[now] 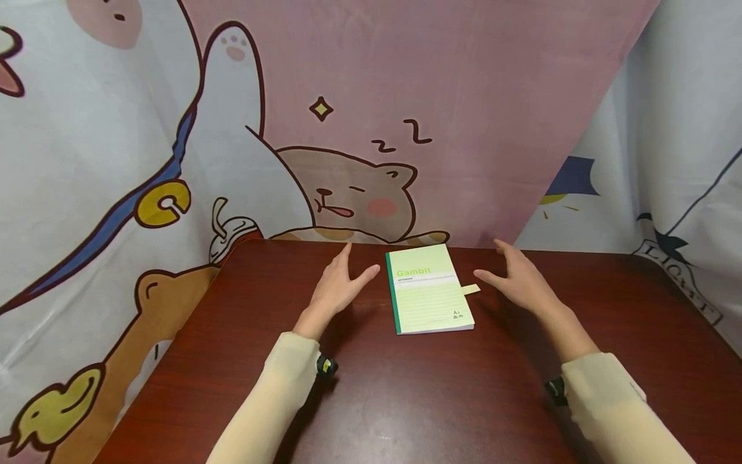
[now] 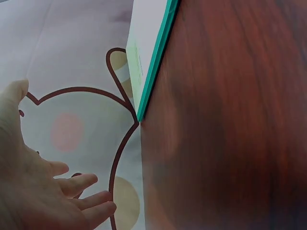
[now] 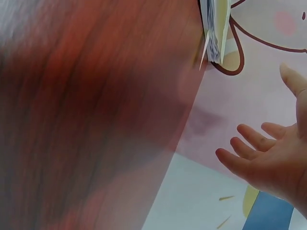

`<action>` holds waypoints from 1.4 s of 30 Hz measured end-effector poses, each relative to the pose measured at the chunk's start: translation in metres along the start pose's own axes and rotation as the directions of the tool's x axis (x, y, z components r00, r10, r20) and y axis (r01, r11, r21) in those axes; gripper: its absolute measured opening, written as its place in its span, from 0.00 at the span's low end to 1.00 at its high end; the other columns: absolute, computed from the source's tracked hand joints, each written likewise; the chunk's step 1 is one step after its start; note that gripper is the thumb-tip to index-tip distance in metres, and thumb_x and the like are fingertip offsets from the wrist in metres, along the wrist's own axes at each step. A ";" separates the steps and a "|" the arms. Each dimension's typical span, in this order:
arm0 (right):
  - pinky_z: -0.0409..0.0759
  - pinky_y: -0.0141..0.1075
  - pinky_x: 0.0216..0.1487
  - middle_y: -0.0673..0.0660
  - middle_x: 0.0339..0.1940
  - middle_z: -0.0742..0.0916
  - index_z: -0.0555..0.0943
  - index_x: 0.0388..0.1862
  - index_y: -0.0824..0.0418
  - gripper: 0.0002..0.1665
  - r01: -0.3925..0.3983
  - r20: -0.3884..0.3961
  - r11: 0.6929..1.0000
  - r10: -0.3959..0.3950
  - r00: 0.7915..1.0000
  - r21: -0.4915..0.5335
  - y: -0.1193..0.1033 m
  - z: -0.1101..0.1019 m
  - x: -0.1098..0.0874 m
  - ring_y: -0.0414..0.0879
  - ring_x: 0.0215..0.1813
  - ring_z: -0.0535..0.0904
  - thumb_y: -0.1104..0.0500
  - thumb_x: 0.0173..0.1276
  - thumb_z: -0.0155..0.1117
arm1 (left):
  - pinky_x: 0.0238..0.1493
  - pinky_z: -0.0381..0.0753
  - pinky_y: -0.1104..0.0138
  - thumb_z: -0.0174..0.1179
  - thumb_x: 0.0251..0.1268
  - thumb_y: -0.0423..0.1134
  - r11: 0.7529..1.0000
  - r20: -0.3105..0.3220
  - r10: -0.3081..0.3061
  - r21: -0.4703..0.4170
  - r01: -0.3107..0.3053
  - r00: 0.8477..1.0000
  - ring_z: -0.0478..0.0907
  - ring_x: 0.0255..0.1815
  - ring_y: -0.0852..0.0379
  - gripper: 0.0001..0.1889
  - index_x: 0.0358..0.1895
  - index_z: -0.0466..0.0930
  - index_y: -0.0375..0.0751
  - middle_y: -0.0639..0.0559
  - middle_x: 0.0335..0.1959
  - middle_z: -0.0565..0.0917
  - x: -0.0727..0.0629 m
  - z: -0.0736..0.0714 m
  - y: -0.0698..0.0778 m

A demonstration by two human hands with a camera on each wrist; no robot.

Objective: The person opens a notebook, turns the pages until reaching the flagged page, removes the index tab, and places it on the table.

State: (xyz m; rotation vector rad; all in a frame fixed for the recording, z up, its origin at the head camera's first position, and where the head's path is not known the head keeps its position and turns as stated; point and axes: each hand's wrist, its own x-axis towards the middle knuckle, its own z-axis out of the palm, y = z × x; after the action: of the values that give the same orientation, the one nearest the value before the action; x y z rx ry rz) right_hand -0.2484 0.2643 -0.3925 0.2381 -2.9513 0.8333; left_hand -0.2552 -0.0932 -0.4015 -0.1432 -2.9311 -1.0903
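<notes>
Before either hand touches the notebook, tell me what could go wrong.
The notebook lies at the far edge of the table, so a forward push could slide it over that edge. The tab sticks out toward the right hand; closing in from that side might bend or tear it. Neither hand touches the notebook, so pressing from one side alone could make it slide or turn.

We see a rectangular pale-green paper notebook (image 1: 431,303), green-spined, lying closed on the red-brown table (image 1: 394,399), a pale tab (image 1: 472,289) jutting rightward.
</notes>
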 end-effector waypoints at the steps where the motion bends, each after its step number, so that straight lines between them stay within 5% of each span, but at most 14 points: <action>1: 0.59 0.65 0.72 0.77 0.74 0.65 0.49 0.79 0.73 0.56 0.002 -0.005 1.000 -0.002 1.000 0.007 -0.001 0.001 0.000 0.71 0.74 0.60 0.41 0.70 0.63 | 0.75 0.61 0.43 0.52 0.64 0.72 1.000 0.005 -0.002 -0.012 0.002 1.000 0.57 0.79 0.41 0.50 0.81 0.46 0.50 0.44 0.81 0.56 0.000 0.001 0.000; 25: 0.70 0.62 0.66 0.77 0.68 0.73 0.51 0.78 0.72 0.50 -0.088 0.021 0.985 0.086 0.996 0.147 -0.012 0.023 0.001 0.70 0.69 0.70 0.47 0.72 0.62 | 0.70 0.69 0.47 0.63 0.61 0.64 0.959 0.109 -0.010 -0.280 0.040 0.994 0.66 0.74 0.42 0.50 0.80 0.50 0.46 0.42 0.76 0.66 -0.012 0.027 -0.001; 42: 0.74 0.59 0.63 0.74 0.63 0.79 0.64 0.73 0.71 0.37 -0.077 0.090 0.979 0.061 0.994 0.190 -0.016 0.032 -0.002 0.68 0.65 0.75 0.50 0.74 0.60 | 0.61 0.78 0.50 0.69 0.60 0.52 0.940 0.169 0.021 -0.340 0.038 0.985 0.76 0.64 0.42 0.46 0.77 0.57 0.39 0.41 0.70 0.74 -0.019 0.042 -0.001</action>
State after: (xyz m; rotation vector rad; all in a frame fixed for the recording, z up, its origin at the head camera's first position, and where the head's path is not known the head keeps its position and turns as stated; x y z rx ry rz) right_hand -0.2448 0.2341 -0.4116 0.1856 -2.9707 1.1492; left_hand -0.2358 -0.0680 -0.4346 -0.2370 -2.8520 -1.6617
